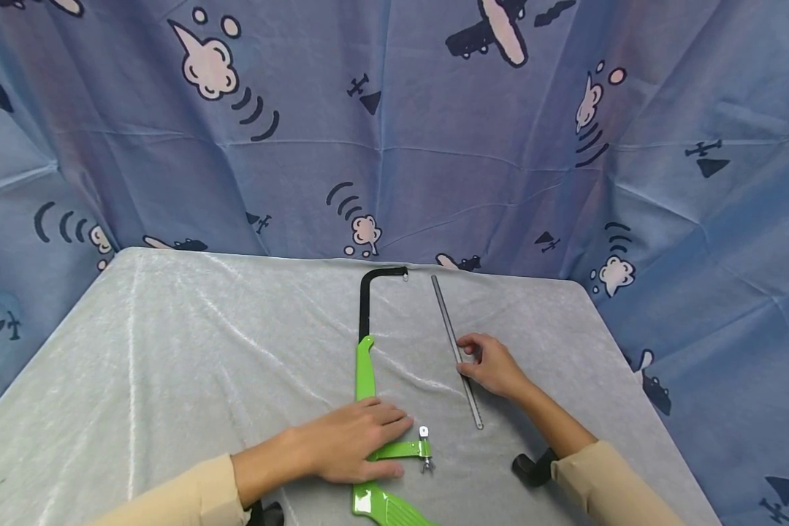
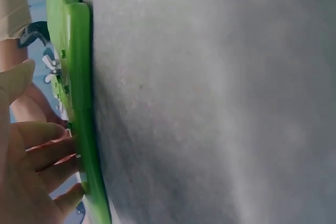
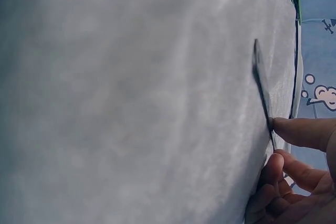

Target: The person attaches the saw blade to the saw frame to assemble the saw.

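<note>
A green hacksaw frame with a black bent front bar lies on the table, its handle toward me. My left hand rests across it, fingers extended over the green part near the short arm with a wing nut. In the left wrist view, the fingers of the left hand touch the side of the green frame. Right of the frame, my right hand pinches a thin grey hacksaw blade near its middle. The right wrist view shows thumb and fingertips at the blade.
A pale grey cloth covers the table. Behind and around it hangs a blue printed curtain. A black wrist device sits under the right forearm, with another dark one under the left.
</note>
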Tool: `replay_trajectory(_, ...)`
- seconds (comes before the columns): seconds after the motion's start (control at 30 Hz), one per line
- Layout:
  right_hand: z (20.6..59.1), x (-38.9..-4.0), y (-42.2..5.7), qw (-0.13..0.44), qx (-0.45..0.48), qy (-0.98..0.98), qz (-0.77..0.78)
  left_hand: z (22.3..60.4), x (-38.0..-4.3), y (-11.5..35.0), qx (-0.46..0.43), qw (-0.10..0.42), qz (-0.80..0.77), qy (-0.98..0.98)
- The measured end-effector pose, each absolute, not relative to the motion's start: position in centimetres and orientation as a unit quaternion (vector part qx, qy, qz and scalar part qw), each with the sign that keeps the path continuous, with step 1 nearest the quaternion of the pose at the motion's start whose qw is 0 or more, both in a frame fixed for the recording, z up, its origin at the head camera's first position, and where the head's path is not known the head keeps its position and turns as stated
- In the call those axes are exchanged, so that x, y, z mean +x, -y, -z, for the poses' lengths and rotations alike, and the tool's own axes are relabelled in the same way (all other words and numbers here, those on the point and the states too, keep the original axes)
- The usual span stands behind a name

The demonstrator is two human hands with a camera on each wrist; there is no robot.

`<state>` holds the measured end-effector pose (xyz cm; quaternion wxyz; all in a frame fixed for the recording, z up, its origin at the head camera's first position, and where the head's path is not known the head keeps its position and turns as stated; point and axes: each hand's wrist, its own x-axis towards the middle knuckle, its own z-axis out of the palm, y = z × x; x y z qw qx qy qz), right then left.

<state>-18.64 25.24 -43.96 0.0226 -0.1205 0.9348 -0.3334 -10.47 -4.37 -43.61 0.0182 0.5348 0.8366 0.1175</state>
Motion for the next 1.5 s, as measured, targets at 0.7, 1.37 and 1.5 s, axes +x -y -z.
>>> replay_trajectory(0.7, 44.0, -18.6, -24.9, 0.016, -0.119, -0.933, 0.339, 42.7, -12.8, 2.5, 0.502, 0.219, -0.257, -0.796)
replay_trajectory(1.37, 43.8, -18.5, -24.6, 0.022, -0.102, -0.934, 0.342, 42.3, -14.6, 2.0, 0.49, 0.304, -0.253, -0.776)
replay_trajectory(1.5, 43.8, -18.6, -24.4, 0.022, -0.096, -0.934, 0.343, 42.5, -14.8, 1.9, 0.482, 0.315, -0.259, -0.776)
